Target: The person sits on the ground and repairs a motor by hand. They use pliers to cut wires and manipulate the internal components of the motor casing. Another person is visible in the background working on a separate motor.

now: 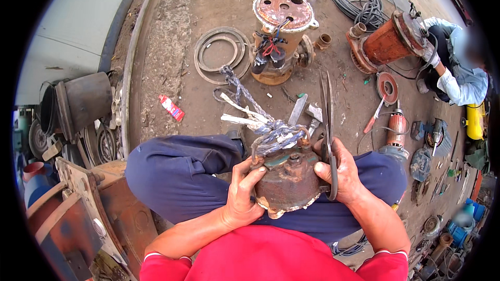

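Note:
A rusty, dome-shaped metal cover (288,184) rests in my lap between my knees. Blue-grey rope (278,136) with frayed white ends is tied to the metal loop on its top. My left hand (241,191) grips the cover's left side, thumb on top. A pair of long scissors (327,109) points away from me, its black handles in my right hand (344,173). The thumb of that hand also presses on the cover's right side. Just beyond the rope, a hammer (313,114) and a flat metal piece (298,109) lie on the ground.
A rusty pump body (284,34) with wires stands ahead, metal rings (223,52) beside it. Coiled cable (359,0) lies farther right. A co-worker (458,67) in gloves handles an orange pump (390,41). A red packet (171,107) lies left; rusty machinery (112,213) is near my left arm.

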Demonstrator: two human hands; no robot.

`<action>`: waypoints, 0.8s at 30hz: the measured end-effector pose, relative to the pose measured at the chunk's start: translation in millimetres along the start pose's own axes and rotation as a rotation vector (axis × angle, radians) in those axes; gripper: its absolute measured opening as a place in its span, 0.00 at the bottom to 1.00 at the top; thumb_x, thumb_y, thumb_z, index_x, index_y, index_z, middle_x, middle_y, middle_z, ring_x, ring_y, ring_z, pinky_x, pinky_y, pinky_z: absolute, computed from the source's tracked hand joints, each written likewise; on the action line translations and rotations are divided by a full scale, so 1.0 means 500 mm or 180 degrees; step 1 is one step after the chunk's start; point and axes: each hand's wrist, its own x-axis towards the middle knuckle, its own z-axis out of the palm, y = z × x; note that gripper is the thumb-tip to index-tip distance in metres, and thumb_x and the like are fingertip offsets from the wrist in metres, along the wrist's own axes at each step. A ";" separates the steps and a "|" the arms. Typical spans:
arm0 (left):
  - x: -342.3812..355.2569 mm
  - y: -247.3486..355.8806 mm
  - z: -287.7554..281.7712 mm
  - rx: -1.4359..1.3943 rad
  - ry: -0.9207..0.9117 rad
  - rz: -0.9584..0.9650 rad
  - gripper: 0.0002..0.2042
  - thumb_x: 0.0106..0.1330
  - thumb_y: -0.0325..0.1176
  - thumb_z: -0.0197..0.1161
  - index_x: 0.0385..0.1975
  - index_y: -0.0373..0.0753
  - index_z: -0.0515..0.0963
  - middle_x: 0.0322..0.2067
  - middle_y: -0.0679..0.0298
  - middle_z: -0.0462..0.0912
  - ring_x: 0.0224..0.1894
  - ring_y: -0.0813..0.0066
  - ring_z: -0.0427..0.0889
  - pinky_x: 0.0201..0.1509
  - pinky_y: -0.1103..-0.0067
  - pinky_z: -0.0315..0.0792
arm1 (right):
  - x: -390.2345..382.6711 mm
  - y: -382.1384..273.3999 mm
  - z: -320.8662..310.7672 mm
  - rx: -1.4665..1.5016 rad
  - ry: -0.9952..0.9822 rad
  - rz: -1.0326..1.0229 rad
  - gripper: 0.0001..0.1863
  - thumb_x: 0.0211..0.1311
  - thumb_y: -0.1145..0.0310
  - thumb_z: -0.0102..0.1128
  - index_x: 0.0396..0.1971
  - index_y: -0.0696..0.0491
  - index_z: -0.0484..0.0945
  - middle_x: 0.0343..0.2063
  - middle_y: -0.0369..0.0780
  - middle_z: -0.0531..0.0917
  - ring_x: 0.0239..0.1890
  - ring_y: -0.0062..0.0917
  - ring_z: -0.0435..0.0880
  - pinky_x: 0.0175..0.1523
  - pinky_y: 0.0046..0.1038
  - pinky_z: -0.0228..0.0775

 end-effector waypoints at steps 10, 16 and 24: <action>0.018 0.009 0.005 -0.1848 0.0230 -0.2070 0.31 0.56 0.10 0.63 0.61 0.34 0.66 0.55 0.61 0.75 0.59 0.74 0.74 0.62 0.77 0.70 | 0.023 0.020 0.008 -0.0731 0.0724 0.0371 0.26 0.62 0.55 0.67 0.47 0.62 0.72 0.35 0.41 0.81 0.36 0.19 0.78 0.41 0.25 0.72; 0.081 0.021 -0.110 -0.2308 0.0959 -0.2552 0.34 0.50 0.08 0.58 0.62 0.33 0.66 0.49 0.64 0.76 0.51 0.76 0.77 0.50 0.82 0.73 | 0.002 -0.017 -0.013 0.0380 0.0878 -0.0220 0.24 0.66 0.56 0.62 0.49 0.59 0.66 0.47 0.51 0.81 0.43 0.33 0.85 0.38 0.28 0.80; 0.340 -0.021 -0.403 -0.0827 0.1632 -0.0923 0.27 0.55 0.12 0.51 0.58 0.33 0.67 0.51 0.57 0.78 0.50 0.67 0.81 0.56 0.72 0.77 | -0.022 -0.039 -0.028 0.0734 0.0637 -0.0462 0.19 0.67 0.61 0.61 0.47 0.58 0.68 0.43 0.49 0.83 0.40 0.28 0.85 0.37 0.26 0.77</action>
